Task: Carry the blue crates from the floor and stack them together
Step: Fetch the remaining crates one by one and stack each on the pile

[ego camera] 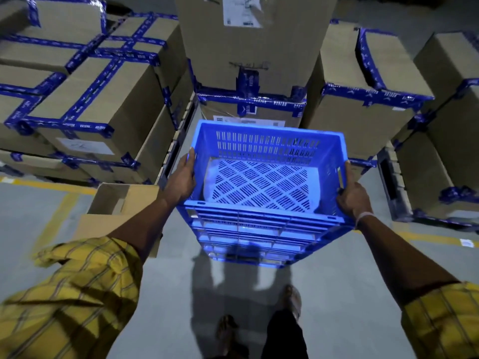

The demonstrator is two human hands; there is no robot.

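A blue slotted plastic crate (261,224) is in front of me, held above the grey floor, its open top toward the camera. My left hand (181,181) grips its left rim and my right hand (351,196) grips the right rim at the handle slot. The crate's inside holds nothing; its lattice bottom shows pale. The near wall seems to show several stacked rims, so whether it is one crate or a nested set I cannot tell. My feet are on the floor below it.
Taped cardboard boxes are stacked on pallets at the left (103,99), straight ahead (248,60) and at the right (375,81). An open cardboard box (116,211) lies on the floor left of the crate. Yellow lines (59,213) mark the floor.
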